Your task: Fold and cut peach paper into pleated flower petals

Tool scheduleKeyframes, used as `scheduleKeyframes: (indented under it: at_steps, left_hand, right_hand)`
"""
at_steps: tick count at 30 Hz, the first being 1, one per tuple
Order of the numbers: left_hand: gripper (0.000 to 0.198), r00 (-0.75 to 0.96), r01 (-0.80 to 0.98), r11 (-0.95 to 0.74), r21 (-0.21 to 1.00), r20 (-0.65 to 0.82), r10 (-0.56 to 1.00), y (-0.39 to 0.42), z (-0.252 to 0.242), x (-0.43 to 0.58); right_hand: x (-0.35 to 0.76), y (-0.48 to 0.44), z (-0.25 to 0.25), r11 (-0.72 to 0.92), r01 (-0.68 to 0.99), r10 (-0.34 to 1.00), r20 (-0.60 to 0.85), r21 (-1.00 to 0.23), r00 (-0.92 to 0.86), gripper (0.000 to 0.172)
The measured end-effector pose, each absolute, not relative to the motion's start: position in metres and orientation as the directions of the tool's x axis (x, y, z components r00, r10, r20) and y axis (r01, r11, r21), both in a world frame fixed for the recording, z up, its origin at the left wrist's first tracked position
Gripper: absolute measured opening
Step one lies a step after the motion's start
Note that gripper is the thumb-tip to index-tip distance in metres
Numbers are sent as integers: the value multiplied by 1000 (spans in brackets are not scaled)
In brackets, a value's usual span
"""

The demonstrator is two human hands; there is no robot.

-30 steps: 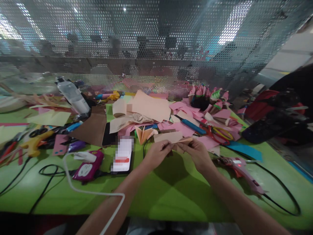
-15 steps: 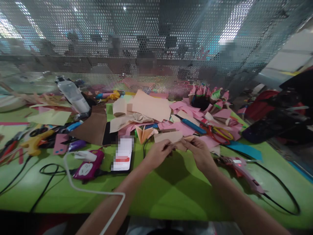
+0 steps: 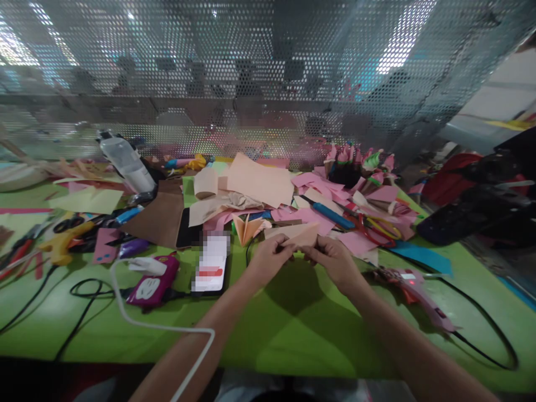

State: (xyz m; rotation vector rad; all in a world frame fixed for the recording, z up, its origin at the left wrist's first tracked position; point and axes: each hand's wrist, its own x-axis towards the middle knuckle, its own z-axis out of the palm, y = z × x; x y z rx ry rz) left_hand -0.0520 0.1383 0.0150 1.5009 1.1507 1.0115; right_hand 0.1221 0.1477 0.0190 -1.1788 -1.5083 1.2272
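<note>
Between my two hands is a small piece of peach paper (image 3: 305,237), which looks folded, with a pointed upper edge. My left hand (image 3: 274,258) pinches its left end between thumb and fingers. At its right end, my right hand (image 3: 333,258) has its fingers closed on the paper. Both hands hover over the green table, in front of the paper pile. A folded peach paper piece (image 3: 247,229) with fanned pleats stands just beyond my left hand. To the right of my right hand lies a pink glue gun (image 3: 419,290) with a small red light.
A phone (image 3: 211,265) and a magenta power strip (image 3: 153,282) lie left on the green table (image 3: 293,346). A white cable (image 3: 167,328) crosses over my left forearm. Behind are paper sheets (image 3: 259,181), a blue-handled tool (image 3: 333,215), scissors (image 3: 383,226) and a bottle (image 3: 128,164).
The peach paper has turned in my hands, so a broad pointed face now shows upward. My right hand has shifted slightly down and its fingers have regripped.
</note>
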Motion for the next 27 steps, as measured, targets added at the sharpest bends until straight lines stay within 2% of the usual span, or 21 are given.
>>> scheduleKeyframes:
  at_steps: [5, 12, 16, 19, 21, 24, 27]
  left_hand:
    - [21, 176, 200, -104, 974, 69, 982, 137, 13, -51]
    - [23, 219, 185, -102, 978, 60, 974, 134, 11, -48]
    - [24, 216, 330, -208, 921, 141, 966, 134, 18, -52]
    - [21, 169, 577, -288, 764, 232, 958, 136, 33, -65]
    - [20, -36, 778, -178, 603, 326, 945, 139, 42, -78]
    - [44, -215, 918, 41, 393, 411, 886, 143, 48, -95]
    - [64, -213, 960, 124, 250, 365, 906, 146, 43, -103]
  right_hand:
    - [120, 147, 15, 22, 65, 968, 5, -998, -250, 38]
    - [122, 146, 13, 33, 81, 979, 16, -996, -205, 38]
    - [124, 145, 16, 30, 54, 987, 21, -998, -160, 40]
    - [130, 146, 16, 71, 60, 995, 67, -996, -71, 35]
    - [135, 149, 15, 101, 59, 995, 101, -993, -10, 31]
    - [138, 152, 13, 117, 41, 993, 118, -992, 9, 31]
    - [138, 152, 13, 109, 21, 994, 109, -994, -10, 33]
